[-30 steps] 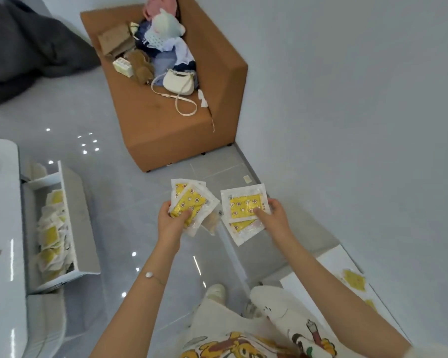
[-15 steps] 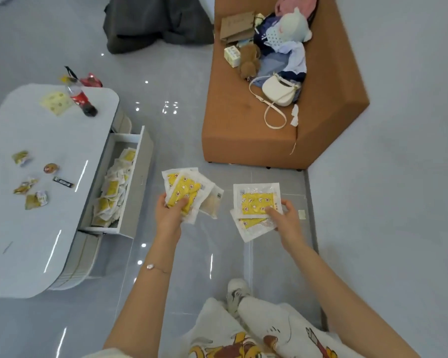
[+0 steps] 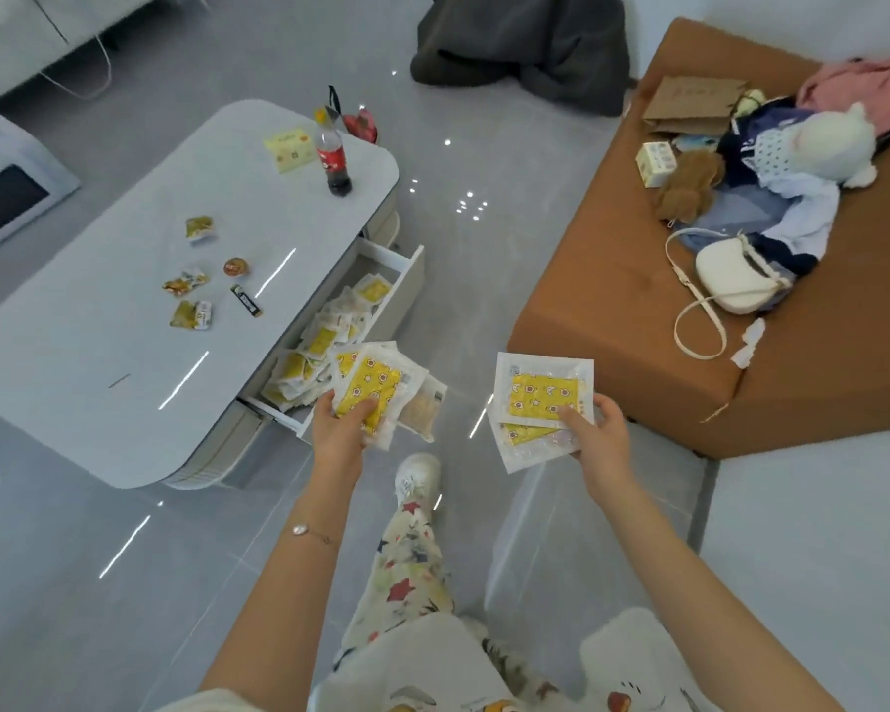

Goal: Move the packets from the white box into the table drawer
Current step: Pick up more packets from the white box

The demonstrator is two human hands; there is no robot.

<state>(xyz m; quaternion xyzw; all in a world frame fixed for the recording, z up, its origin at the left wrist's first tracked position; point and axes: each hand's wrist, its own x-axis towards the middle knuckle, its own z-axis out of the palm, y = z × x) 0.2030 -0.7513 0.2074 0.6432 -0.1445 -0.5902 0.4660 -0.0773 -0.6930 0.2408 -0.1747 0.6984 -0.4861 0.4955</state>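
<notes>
The drawer (image 3: 381,280) of the white table (image 3: 99,352) stands pulled out, and it holds a heap of packets (image 3: 325,341) — clear wrappers with yellow inside. The left hand (image 3: 343,429) is closed on a fan of several packets (image 3: 376,382), thumb on top, just beside the front corner of the drawer. The right hand (image 3: 599,429) pinches two more packets (image 3: 540,398) — thumb above, fingers under them. These are square, see-through, with yellow printed sheets. A cola bottle (image 3: 332,156) stands on the table.
</notes>
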